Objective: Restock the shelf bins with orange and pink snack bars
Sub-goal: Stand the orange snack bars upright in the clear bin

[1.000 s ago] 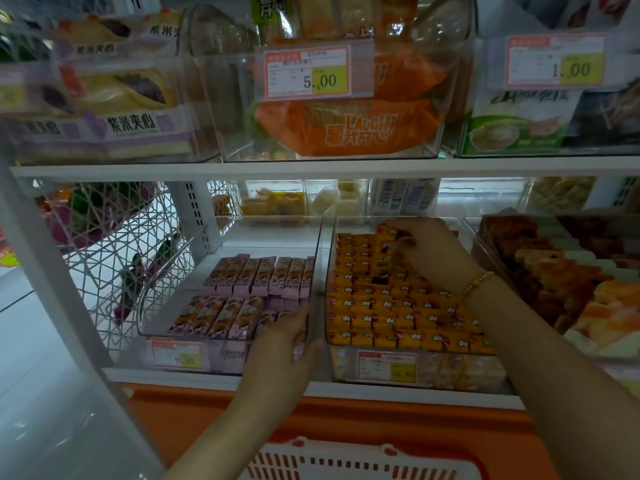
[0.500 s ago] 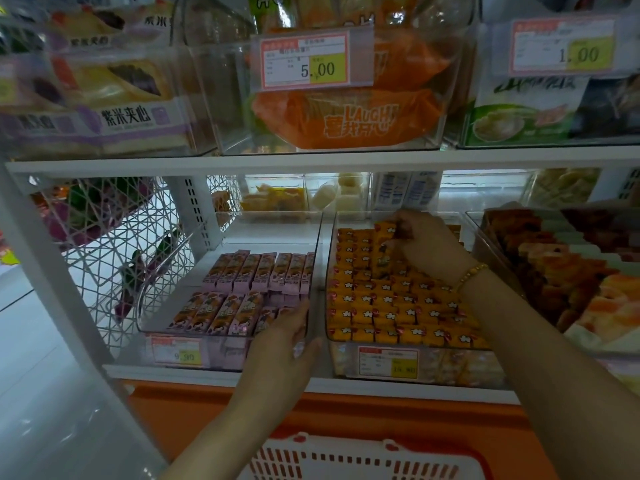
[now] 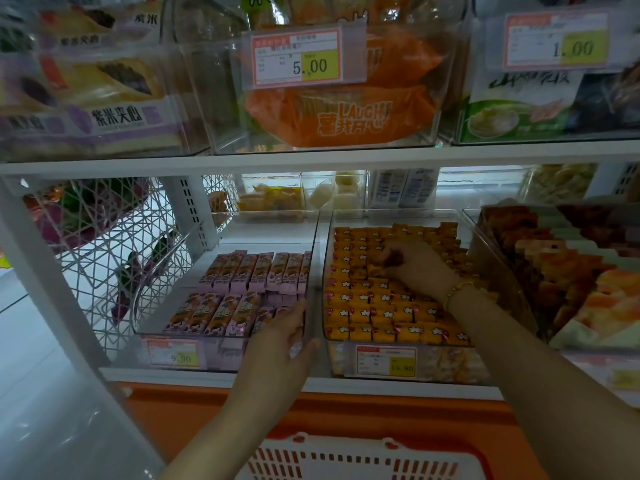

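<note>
Orange bars, glossy rectangles, pack a clear plastic bin.

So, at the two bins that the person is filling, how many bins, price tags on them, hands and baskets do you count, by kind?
Bins: 2, pink-bar bin, orange-bar bin
Price tags: 2, pink-bin tag, orange-bin tag
Hands: 2, left hand, right hand among the orange bars
Baskets: 1, basket below the shelf
Total: 7

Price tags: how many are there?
5: the 5.00 tag top middle, the 1.00 tag top right, the 9.90 tag and 19.80 tag below, a blurry tag far right. Others may be hidden.
</note>
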Demonstrator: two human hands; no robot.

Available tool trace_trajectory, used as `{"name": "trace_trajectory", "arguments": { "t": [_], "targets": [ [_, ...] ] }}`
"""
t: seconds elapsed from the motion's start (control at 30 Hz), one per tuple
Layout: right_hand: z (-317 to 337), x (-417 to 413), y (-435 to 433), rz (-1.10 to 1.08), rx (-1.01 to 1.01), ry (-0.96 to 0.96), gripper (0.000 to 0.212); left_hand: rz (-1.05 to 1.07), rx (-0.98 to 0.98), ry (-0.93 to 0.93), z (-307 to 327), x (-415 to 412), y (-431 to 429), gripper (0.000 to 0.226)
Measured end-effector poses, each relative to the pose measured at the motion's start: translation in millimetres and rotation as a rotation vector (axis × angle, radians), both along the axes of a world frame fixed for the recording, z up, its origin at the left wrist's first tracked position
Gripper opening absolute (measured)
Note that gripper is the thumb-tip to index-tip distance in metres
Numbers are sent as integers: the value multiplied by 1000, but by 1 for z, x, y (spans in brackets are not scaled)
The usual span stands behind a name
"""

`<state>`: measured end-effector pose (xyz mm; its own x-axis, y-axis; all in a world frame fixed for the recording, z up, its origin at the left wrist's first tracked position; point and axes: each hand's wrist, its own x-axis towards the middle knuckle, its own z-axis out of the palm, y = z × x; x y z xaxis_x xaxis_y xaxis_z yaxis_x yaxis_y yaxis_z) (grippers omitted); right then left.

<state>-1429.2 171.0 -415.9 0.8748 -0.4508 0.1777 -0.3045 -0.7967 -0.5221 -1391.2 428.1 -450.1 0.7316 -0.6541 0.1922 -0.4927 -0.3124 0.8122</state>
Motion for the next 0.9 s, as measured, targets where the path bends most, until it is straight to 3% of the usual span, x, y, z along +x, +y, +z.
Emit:
{"name": "trace_trajectory", "arguments": {
  "t": [0.1,0.2,0.3,0.47,0.57,0.77,0.9],
  "targets": [
    [-1,4,4,32,-191,150,40,-6,5,13,0,1,0,61],
    [3,2,1,65,-315,202,31,-10,4,16,-1,1,2,61],
    [6,0,-2,85,-319,222,28,-6,14,8,-2,2,2,62],
    [3,0,-8,26,-193,52,30,-5,22,-1,-3,3,3,62],
    [1,-12,-14,89,-179,53,27,-9,31,-3,-4,4,2,62],
    [3,-9,-7,160,-535,239,51,7,27,-15,1,0,0,65],
    [7,-12,-3,157,-535,184,48,1,26,-7,3,-1,1,65]
  ]
}}
